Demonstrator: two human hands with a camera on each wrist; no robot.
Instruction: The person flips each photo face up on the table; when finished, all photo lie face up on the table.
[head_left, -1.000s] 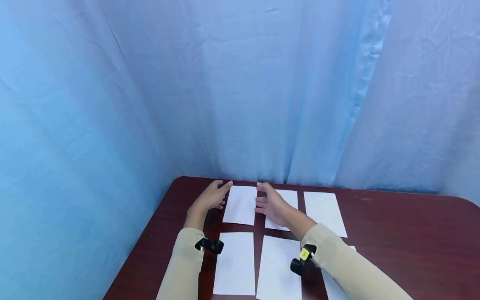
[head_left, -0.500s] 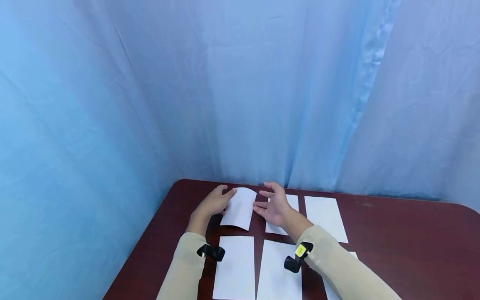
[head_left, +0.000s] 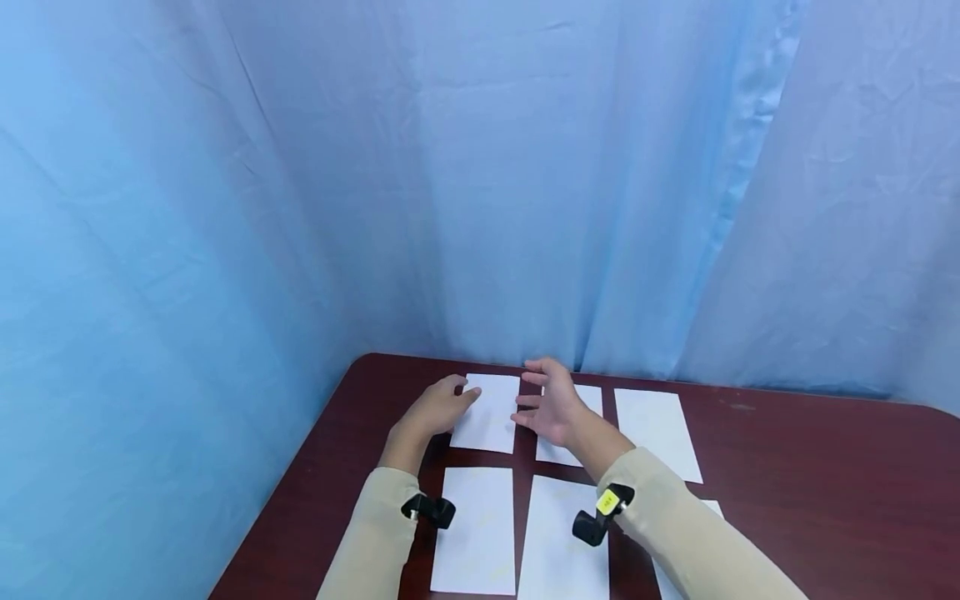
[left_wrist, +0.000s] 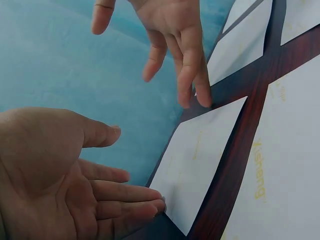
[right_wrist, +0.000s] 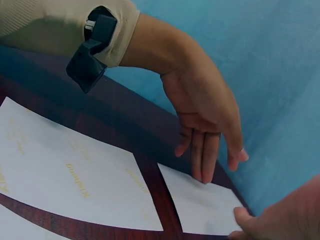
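A white paper sheet [head_left: 487, 421] lies flat at the far left of the table. My left hand [head_left: 433, 414] is at its left edge, and in the left wrist view the straight fingers of that left hand [left_wrist: 60, 180] touch the edge of the sheet [left_wrist: 197, 162]. My right hand [head_left: 557, 410] is at the sheet's right edge, its fingers spread and pointing left. In the right wrist view the left hand [right_wrist: 202, 100] reaches down to the sheet [right_wrist: 202, 207], while part of the right hand [right_wrist: 287, 212] shows at the lower right corner.
More white sheets lie in two rows: one partly behind the right hand [head_left: 557, 450], one at back right [head_left: 656, 433], two nearer [head_left: 474, 533] [head_left: 564, 542]. Another is partly under the right sleeve [head_left: 667, 508]. Faint yellow print marks some. Blue curtains [head_left: 510, 183] border the dark red table [head_left: 817, 483].
Half a second ago the far-left sheet was bowed up between my hands; now it lies flat again. My left hand has shifted slightly right. Both hands stay at its sides.
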